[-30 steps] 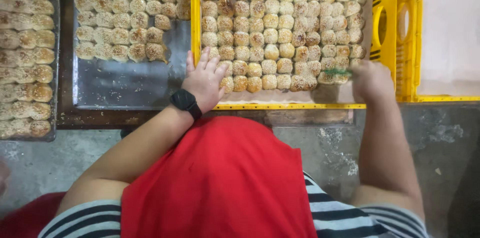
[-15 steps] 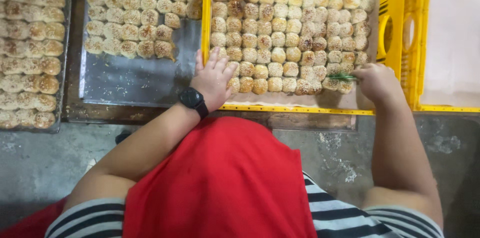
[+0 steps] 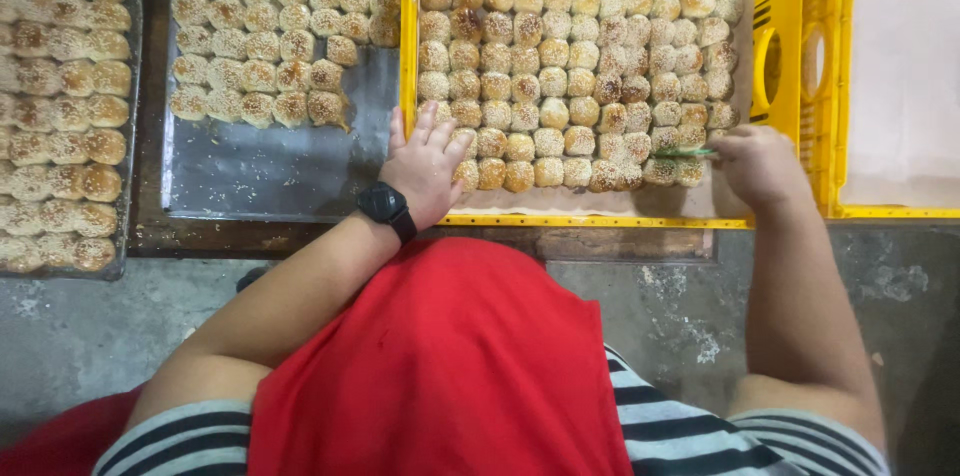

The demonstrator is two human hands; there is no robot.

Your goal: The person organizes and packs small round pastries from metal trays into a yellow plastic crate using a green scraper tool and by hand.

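Partly hidden, a thin green tool (image 3: 685,152) sits pinched in the right hand (image 3: 760,168) against the sesame buns (image 3: 560,86) filling the yellow crate (image 3: 600,221). Fingers spread, the left hand (image 3: 425,164) rests flat on the crate's near-left buns. Bare metal shows along the adjacent tray (image 3: 270,171).

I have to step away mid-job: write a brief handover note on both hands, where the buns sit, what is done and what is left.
Left hand: open, flat on the near-left buns in the yellow crate.
Right hand: closed on a thin green tool at the crate's near-right row.
Done: crate buns fill it in rows nearly to the near edge.
Left: middle metal tray has buns on its far part only; left tray looks full. The second crate on the right shows only white lining.
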